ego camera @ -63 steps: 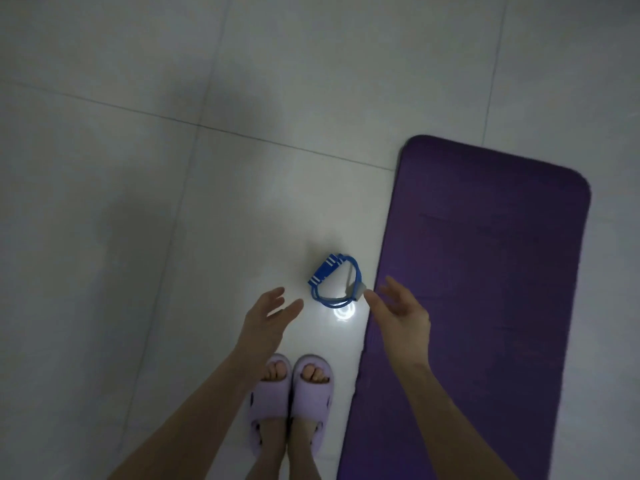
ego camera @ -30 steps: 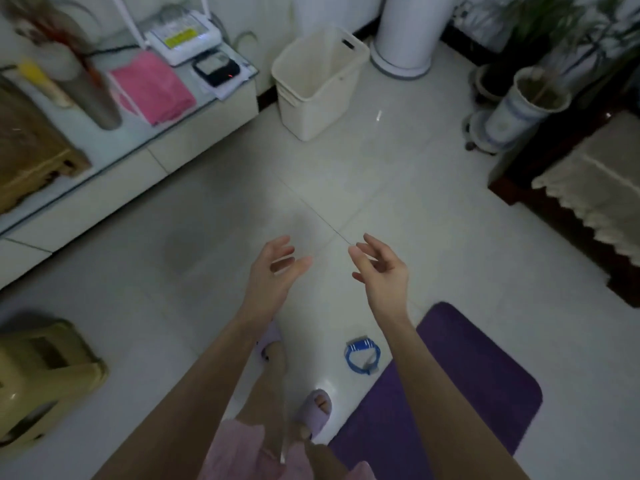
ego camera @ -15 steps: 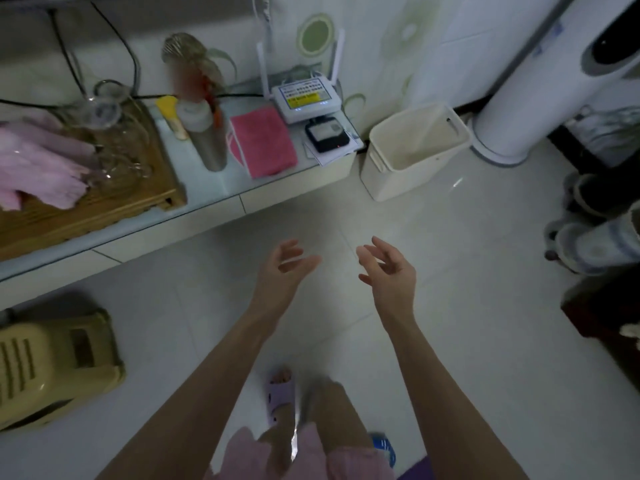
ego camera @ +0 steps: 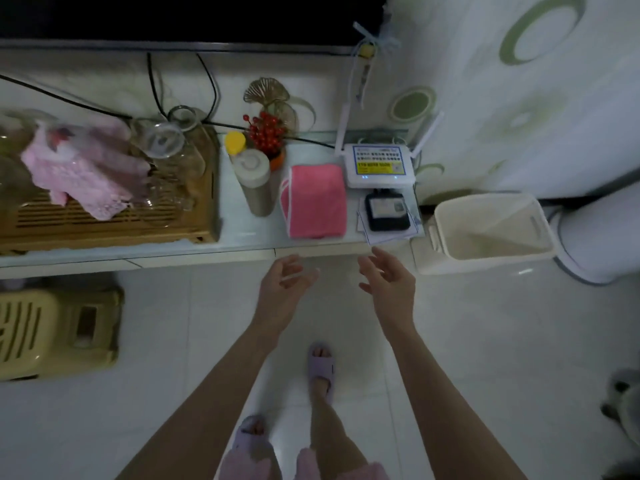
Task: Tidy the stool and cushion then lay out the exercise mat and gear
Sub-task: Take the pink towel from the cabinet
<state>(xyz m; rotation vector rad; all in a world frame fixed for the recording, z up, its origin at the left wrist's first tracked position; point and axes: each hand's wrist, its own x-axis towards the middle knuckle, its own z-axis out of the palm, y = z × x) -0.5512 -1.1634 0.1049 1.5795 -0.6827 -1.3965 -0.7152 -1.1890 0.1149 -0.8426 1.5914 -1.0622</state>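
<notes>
Stool is seen on the floor at far left, just beside the counter front edge and cut by the frame border; whether it is upright cannot be told. Both hands are held out over the floor and nothing is gripped. Left hand is shown with fingers loosely spread. Right hand is likewise slack and open, with its fingers close to the counter edge, not touching. Counter edge runs straight across mid-frame. Bin is set against the counter's right end. Open floor is left to the right of the hands and between stool and feet. One slipper is placed ahead of the other. Pink cloth lies near the counter's front edge, and the tray is set at left.

Versus 0.5 s ago: the counter is now viewed closer and square-on, not at a slant. Hands are brought nearer its edge, with the same open pose kept. Blue band and mat corner at bottom are lost from frame. Stool is shifted slightly up-frame.
</notes>
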